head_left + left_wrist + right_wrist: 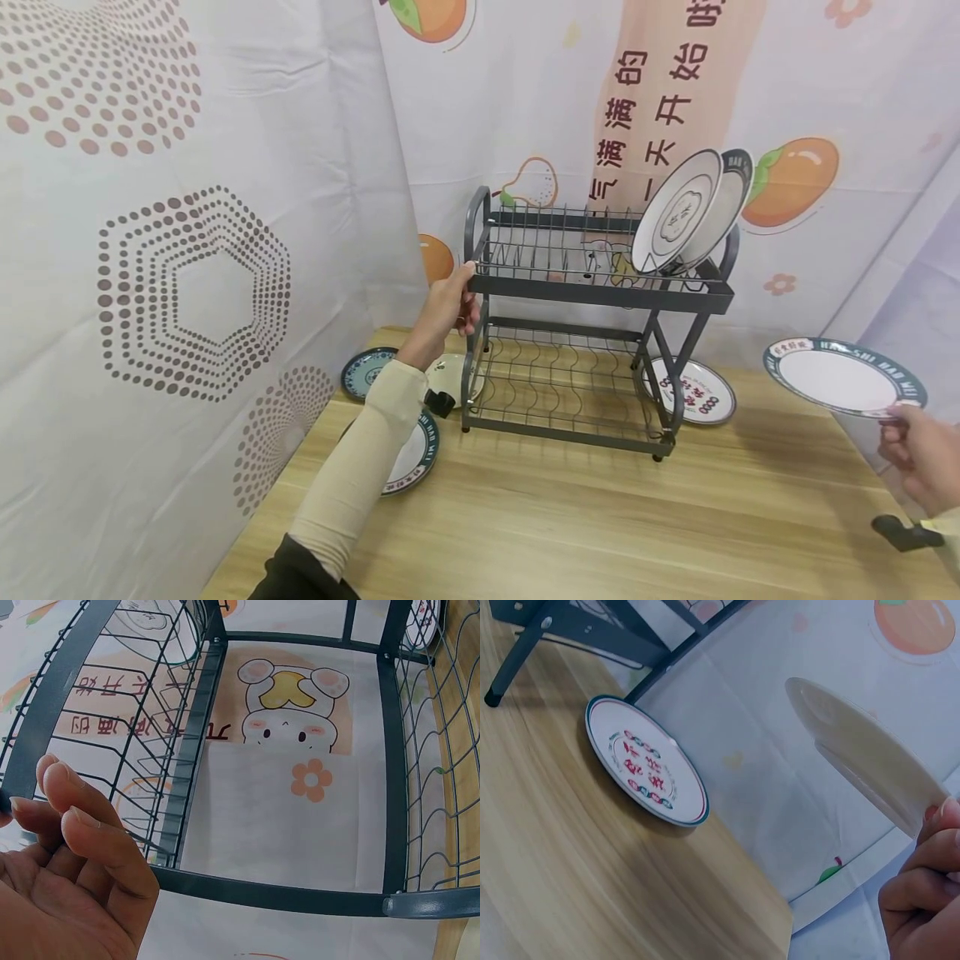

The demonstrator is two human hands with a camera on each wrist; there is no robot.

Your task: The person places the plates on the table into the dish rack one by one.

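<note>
My left hand (pixel 447 305) grips the front left corner of a dark two-tier dish rack (pixel 600 293), thumb at the upper rail and fingers below it. In the left wrist view, the curled fingers (pixel 97 840) show beside the rack's wire shelf. Off to the right, my right hand (pixel 926 454) pinches the rim of a white plate (pixel 836 379) with a green lettered border, held up in the air. The right wrist view shows the underside of this plate (pixel 870 754). Two plates (pixel 678 212) lean upright at the right end of the upper tier.
On the wooden table (pixel 570 517), a plate with red print (pixel 693 392) lies behind the rack's right leg. Left of the rack lie a blue patterned plate (pixel 365 371), a cream dish (pixel 447 377) and a green-rimmed plate (pixel 414 458), partly behind my left arm. Printed curtains (pixel 315 125) surround the table.
</note>
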